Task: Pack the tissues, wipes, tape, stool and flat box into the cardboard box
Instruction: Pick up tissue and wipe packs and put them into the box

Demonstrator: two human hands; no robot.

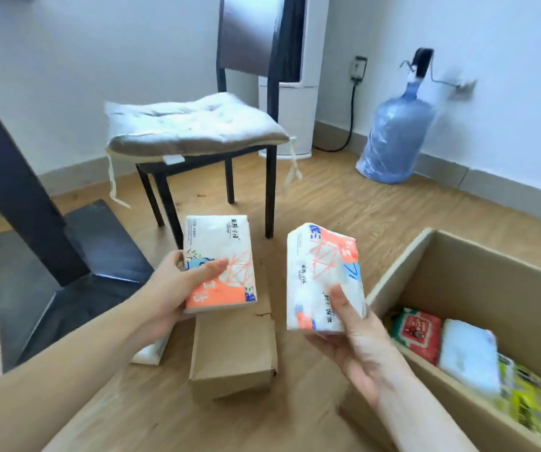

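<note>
The left hand [168, 288] and right hand [353, 337] each grip a tissue pack [218, 265]; the right-hand pack [322, 278] should be lowered flat into the cardboard box [425, 278] beside that hand

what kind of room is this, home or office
Most likely a room in a home: a dark chair with a tied-on seat cushion, a big water jug standing on the wood-look floor, and a white tower appliance by the wall.

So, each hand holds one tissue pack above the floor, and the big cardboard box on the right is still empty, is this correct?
Not quite. The left hand and right hand each hold a tissue pack, but the cardboard box on the right is not empty: the head view shows a red-green packet and a white pack already inside it.
</note>
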